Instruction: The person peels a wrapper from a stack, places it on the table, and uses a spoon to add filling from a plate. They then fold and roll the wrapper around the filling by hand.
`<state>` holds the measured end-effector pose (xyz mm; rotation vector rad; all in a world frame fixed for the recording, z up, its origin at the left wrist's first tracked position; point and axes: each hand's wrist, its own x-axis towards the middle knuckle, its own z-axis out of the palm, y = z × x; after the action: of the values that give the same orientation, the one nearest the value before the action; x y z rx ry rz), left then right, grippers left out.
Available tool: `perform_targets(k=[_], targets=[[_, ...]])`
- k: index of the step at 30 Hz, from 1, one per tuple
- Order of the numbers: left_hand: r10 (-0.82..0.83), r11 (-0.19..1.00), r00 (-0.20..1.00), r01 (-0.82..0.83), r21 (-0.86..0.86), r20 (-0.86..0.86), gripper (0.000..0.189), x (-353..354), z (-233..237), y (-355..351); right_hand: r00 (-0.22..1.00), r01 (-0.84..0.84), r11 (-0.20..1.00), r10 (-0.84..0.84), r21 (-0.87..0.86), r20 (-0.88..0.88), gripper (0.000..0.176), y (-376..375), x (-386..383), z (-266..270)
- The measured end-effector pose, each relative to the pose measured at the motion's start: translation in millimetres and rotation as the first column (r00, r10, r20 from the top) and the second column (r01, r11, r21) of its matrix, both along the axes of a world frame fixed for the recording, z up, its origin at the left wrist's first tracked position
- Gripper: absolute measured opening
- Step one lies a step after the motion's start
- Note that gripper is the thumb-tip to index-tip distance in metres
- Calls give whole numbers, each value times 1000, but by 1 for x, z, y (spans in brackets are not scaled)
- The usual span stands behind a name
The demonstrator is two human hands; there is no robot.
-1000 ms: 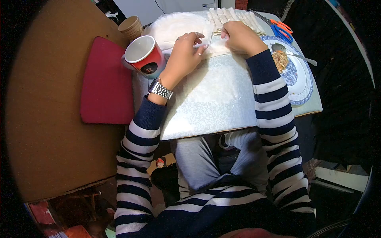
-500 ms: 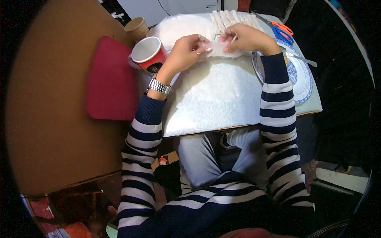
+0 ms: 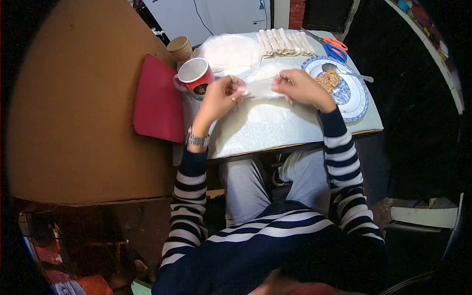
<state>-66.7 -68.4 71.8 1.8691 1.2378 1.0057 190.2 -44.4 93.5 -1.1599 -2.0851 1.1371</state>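
Observation:
Between my two hands a thin white spring roll wrapper (image 3: 260, 89) is held up over the table, pulled fairly flat. My left hand (image 3: 221, 100), with a metal watch at the wrist, pinches its left edge. The right end is pinched between the thumb and fingers of my right hand (image 3: 301, 89). Behind them lies a stack of round white wrappers (image 3: 230, 51), and beside it a row of several rolled spring rolls (image 3: 285, 43). Right of my right hand, a blue-patterned plate (image 3: 358, 101) bears brownish filling (image 3: 328, 81) and a spoon (image 3: 363, 76).
A red and white mug (image 3: 195, 76) stands left of my left hand, with a brown paper cup (image 3: 180, 48) behind it. Orange and blue handled scissors (image 3: 335, 49) lie at the back right. A dark red panel (image 3: 160, 101) leans along the table's (image 3: 260, 130) left side.
The view has shifted, showing more of the plate and filling. My hands have come back from the spring rolls toward me, farther apart, with the wrapper still between them.

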Motion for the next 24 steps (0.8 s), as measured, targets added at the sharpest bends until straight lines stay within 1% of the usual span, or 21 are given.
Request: perform_targets(k=[1, 4, 6, 7, 8, 9, 11, 12, 15, 20, 21, 24], targets=[[12, 1000, 1000, -12, -14, 0, 19, 0, -2, -11, 1000, 13, 1000, -13, 16, -3, 22, -11, 1, -4], [69, 995, 998, -69, -74, -8, 18, 4, -7, -38, 998, 31, 994, -26, -101, 51, 20, -39, 4, -10], [107, 988, 994, -105, -111, 14, 18, 5, -13, -47, 997, 48, 996, -43, -70, 67, 21, -48, 6, -15], [136, 986, 990, -138, -93, -28, 18, 6, -15, -51, 996, 56, 997, -52, -55, 75, 21, -50, 7, -17], [165, 983, 984, -170, -71, -70, 18, 8, -16, -55, 993, 70, 997, -71, 11, 99, 22, -50, 7, -21], [194, 979, 974, -200, -48, -113, 18, 10, -13, -59, 991, 82, 996, -86, 40, 104, 23, -49, 8, -24], [217, 974, 964, -225, -38, -156, 19, 13, -9, -64, 987, 103, 990, -114, 97, 117, 27, -48, 10, -29], [229, 971, 957, -238, -31, -179, 19, 14, -9, -66, 985, 109, 990, -120, 89, 124, 27, -48, 11, -29], [236, 967, 967, -244, -78, -100, 18, 14, -10, -69, 980, 131, 988, -142, 85, 138, 26, -50, 12, -25], [253, 963, 960, -261, -59, -120, 18, 14, -17, -70, 978, 141, 982, -158, 128, 135, 25, -55, 11, -28], [256, 963, 958, -265, -52, -126, 19, 14, -18, -69, 977, 146, 980, -164, 138, 136, 25, -55, 9, -30], [267, 964, 956, -264, 44, -119, 17, 16, -24, -71, 972, 156, 973, -181, 168, 148, 24, -55, 6, -33]])
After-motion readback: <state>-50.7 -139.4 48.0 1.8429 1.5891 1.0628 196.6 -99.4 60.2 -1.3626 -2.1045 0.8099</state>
